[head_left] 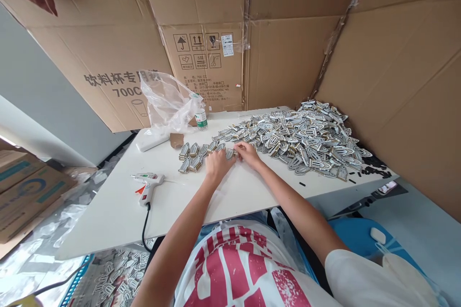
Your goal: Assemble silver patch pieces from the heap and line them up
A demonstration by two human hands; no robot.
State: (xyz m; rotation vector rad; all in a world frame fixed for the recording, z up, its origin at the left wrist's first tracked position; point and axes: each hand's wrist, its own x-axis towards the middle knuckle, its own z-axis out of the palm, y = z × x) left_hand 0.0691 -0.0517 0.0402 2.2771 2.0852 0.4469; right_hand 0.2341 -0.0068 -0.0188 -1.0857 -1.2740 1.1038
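My left hand point(217, 167) is closed on a small grey slotted piece point(229, 154) with a rounded, pointed outline. From the other side, the fingers of my right hand point(248, 154) pinch at the edge of the same piece; exactly where they grip is too small to make out. Just left of my hands stand short stacks of the same pieces point(195, 163), set in rows. Behind and right of my right hand spreads a large heap of loose grey pieces point(306, 134).
A white glue gun point(147, 186) with a black cord lies on the white table point(111, 211). Near the back are a bottle point(201, 120), a plastic bag point(162, 100) and a cardboard scrap point(176, 140). Small black strips point(374, 168) lie at right. Cardboard walls point(288, 62) enclose the back.
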